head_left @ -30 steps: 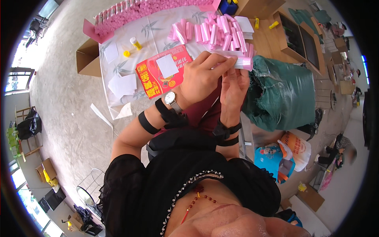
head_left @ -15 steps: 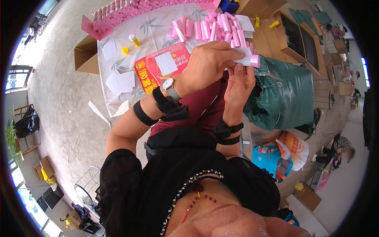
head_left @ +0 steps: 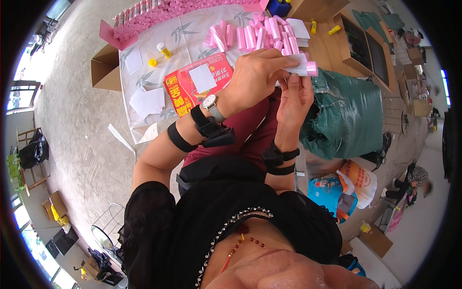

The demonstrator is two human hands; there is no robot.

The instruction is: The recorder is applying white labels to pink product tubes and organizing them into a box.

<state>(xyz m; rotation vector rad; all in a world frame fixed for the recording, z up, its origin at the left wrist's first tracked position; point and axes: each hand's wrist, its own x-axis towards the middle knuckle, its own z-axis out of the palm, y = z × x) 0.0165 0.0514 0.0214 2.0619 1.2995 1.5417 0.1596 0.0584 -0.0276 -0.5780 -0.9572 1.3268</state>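
Note:
Between my two hands is a small pink roll (head_left: 312, 69), partly covered by a white paper slip (head_left: 299, 60). My left hand (head_left: 257, 72), with a watch at the wrist, pinches the slip against the roll from above. From below, my right hand (head_left: 294, 98) supports the roll on its fingers, thumb against its near side. The roll's pink end sticks out to the right. Past my hands on the table lies a pile of similar pink rolls (head_left: 250, 37). A white slip (head_left: 203, 78) rests on a red printed card (head_left: 183, 94), left of my left hand.
More white slips (head_left: 147, 102) lie at the table's left, near an uncapped glue stick (head_left: 163, 49) and its yellow cap (head_left: 152, 62). A pink tray (head_left: 159, 19) full of rolls stands at the back. A green sack (head_left: 349, 115) stands right of my right hand.
Both hands have shifted slightly to the right. The white slip now stands up more above the roll, and more of its edge shows past my left fingers.

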